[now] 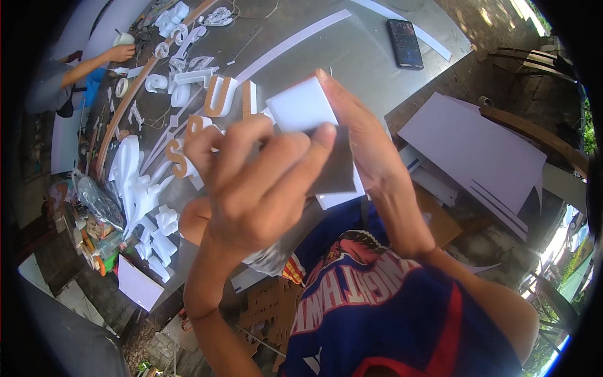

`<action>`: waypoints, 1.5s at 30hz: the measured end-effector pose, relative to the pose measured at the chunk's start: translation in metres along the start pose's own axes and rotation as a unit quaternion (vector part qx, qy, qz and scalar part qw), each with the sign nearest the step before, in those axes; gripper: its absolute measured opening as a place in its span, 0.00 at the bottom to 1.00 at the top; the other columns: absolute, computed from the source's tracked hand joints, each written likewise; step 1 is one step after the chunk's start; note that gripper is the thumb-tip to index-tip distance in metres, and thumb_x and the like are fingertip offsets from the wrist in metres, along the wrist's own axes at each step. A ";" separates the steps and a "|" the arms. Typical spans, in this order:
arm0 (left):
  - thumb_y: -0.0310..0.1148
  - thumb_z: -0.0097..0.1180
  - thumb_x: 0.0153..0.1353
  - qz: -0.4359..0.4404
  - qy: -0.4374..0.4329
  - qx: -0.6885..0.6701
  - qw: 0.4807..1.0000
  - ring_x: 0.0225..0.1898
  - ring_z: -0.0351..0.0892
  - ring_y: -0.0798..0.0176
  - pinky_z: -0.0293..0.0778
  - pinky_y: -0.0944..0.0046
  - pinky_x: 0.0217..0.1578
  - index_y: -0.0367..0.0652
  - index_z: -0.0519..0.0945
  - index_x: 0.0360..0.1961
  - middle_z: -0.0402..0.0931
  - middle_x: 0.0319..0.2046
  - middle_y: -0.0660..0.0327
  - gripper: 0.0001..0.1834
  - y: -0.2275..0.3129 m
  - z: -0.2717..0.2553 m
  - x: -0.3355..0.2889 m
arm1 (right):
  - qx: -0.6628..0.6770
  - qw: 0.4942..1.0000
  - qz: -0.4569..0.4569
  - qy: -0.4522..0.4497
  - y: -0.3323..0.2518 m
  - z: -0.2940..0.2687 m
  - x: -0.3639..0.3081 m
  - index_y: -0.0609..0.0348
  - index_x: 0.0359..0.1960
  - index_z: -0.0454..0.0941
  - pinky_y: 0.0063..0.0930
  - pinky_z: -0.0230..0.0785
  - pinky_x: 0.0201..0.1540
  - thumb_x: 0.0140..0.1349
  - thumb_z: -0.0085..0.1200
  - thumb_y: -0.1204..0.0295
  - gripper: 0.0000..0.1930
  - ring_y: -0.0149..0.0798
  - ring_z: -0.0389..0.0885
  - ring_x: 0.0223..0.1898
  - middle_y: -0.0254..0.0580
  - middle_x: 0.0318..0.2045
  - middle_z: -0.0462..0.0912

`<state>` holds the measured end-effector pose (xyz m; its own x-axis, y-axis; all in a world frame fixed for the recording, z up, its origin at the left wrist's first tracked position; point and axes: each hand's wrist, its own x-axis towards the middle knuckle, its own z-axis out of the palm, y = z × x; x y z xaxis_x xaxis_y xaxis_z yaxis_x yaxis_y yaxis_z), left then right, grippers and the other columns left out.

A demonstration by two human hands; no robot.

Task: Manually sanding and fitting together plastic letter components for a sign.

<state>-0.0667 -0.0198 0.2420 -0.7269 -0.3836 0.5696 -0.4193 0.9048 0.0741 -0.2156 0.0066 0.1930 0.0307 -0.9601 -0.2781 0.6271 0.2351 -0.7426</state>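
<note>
White plastic, shaped like a small box, was held up in front of the wearer above the near edge of the surface. The right hand had its fingers closed around this white piece, gripping along its right side, with one tip showing at the upper corner. The left hand was bent in front of it, its fingers curled and one fingertip touching the piece; whether they pinched anything could not be told. The piece's upper face was bright, while the part below looked dark grey.

Behind the left hand, brown-faced letters with white sides stood on the grey surface, close together. Farther off lay a long curved white strip and, toward the right, a black phone with its screen lit. Crumpled white scraps were heaped at the left, near a clear plastic bag. Large pale sheets lay to the right. At upper left, another person's hand reached in beside a white cup.
</note>
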 end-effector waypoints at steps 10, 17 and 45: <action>0.29 0.64 0.38 -0.008 0.014 -0.077 0.997 0.31 0.69 0.64 0.60 0.64 0.35 0.36 0.83 0.29 0.69 0.24 0.68 0.13 -0.006 0.008 0.022 | 0.092 0.995 -0.004 0.034 -0.003 0.001 -0.008 0.56 0.47 0.70 0.17 0.69 0.37 0.69 0.45 0.54 0.18 0.23 0.73 0.36 0.30 0.37 0.74; 0.26 0.62 0.40 -0.005 0.030 -0.066 0.997 0.31 0.71 0.64 0.62 0.64 0.34 0.37 0.83 0.30 0.68 0.22 0.69 0.11 -0.017 0.010 0.026 | 0.068 0.996 -0.017 0.052 -0.004 0.003 -0.007 0.55 0.39 0.70 0.18 0.66 0.33 0.69 0.44 0.53 0.17 0.22 0.70 0.32 0.29 0.32 0.71; 0.26 0.57 0.56 0.051 0.029 -0.193 0.980 0.30 0.74 0.55 0.70 0.60 0.33 0.22 0.79 0.39 0.81 0.34 0.47 0.14 -0.046 -0.016 0.017 | 0.131 0.989 -0.014 -0.059 -0.003 -0.012 0.007 0.61 0.45 0.74 0.21 0.69 0.41 0.68 0.45 0.50 0.24 0.25 0.74 0.39 0.36 0.39 0.78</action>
<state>-0.0510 -0.0646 0.2614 -0.7181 -0.2868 0.6341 -0.1019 0.9447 0.3118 -0.2267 0.0014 0.1859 0.0917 -0.9802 -0.1754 0.8091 0.1760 -0.5606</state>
